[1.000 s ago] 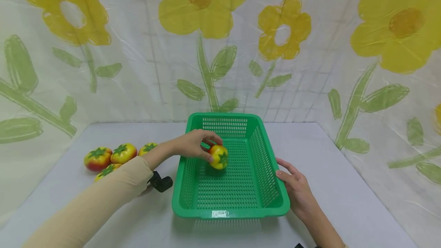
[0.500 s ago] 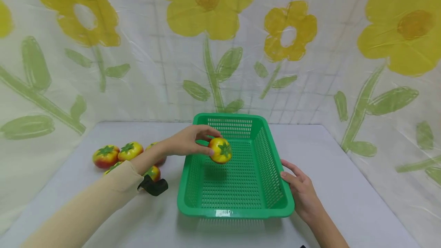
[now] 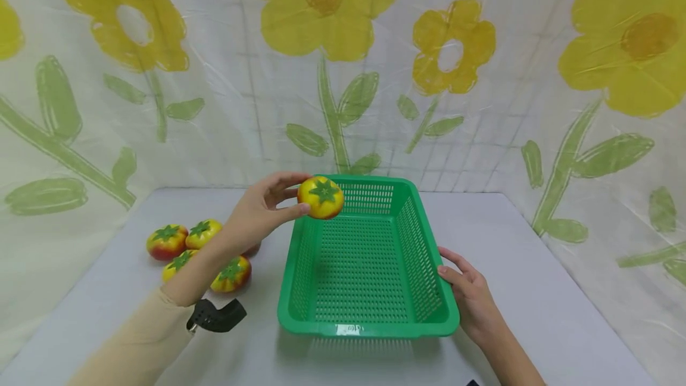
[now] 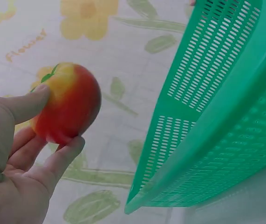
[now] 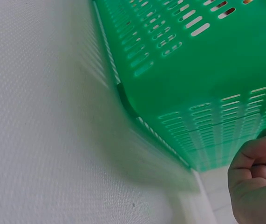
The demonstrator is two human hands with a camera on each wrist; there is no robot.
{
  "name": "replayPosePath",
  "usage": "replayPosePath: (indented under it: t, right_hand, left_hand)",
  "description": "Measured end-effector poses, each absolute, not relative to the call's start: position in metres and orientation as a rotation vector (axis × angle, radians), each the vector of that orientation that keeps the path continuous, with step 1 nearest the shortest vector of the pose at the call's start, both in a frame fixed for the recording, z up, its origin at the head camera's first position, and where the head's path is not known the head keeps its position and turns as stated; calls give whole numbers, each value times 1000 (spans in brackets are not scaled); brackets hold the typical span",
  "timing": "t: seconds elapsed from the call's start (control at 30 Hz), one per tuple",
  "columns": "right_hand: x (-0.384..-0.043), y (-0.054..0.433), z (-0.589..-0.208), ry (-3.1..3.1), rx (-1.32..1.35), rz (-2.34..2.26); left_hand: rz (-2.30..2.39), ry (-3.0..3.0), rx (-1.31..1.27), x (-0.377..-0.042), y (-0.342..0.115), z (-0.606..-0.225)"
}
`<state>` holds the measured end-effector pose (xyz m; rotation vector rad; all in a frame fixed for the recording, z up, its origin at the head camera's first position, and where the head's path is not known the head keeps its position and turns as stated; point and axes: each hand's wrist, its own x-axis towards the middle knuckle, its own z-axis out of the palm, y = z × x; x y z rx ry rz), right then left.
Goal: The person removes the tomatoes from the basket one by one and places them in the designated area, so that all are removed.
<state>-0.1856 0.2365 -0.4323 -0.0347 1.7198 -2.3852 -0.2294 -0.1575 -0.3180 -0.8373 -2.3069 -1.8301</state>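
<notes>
— What do the hands have hold of?

— The left hand (image 3: 257,214) pinches a yellow-red tomato (image 3: 321,197) between thumb and fingertips, raised over the far left corner of the green basket (image 3: 370,320). The right hand (image 3: 465,296) rests against the basket's right rim near the front corner, fingers loosely curled, gripping nothing.

— Do the wrist views add anything?

— The left wrist view shows the tomato's red underside (image 4: 70,105), hidden from the head camera, with the basket's slotted wall (image 4: 207,116) beside it. The right wrist view shows the basket's outer corner (image 5: 193,84) and bent fingers (image 5: 256,175) just beside it.

— And around them?

— A pale grey desk (image 3: 536,290) carries the basket and four more tomatoes (image 3: 167,241) clustered left of it. A sheet painted with yellow flowers (image 3: 321,5) walls it in.
</notes>
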Motion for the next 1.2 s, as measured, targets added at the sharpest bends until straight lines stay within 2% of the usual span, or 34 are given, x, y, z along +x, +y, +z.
replayPosePath:
  t: [0.3,0.73,0.9,1.2]
  right_hand:
    - [-187,234,-432,1696,-52,-2394]
    - [-187,232,-432,1696,-43,-2387]
    - [-187,232,-432,1702,-38,-2383]
    - [-186,236,-431,1698,-34,-2392]
  left_hand:
    - [-1834,-2175,-797,-214,-170,-325]
    - [-1787,-2200,-332,-176,-192,-342]
    - [-1728,-2228,-208,-161,-204,-352]
    - [-1893,-2116,-45,-142,-224,-365]
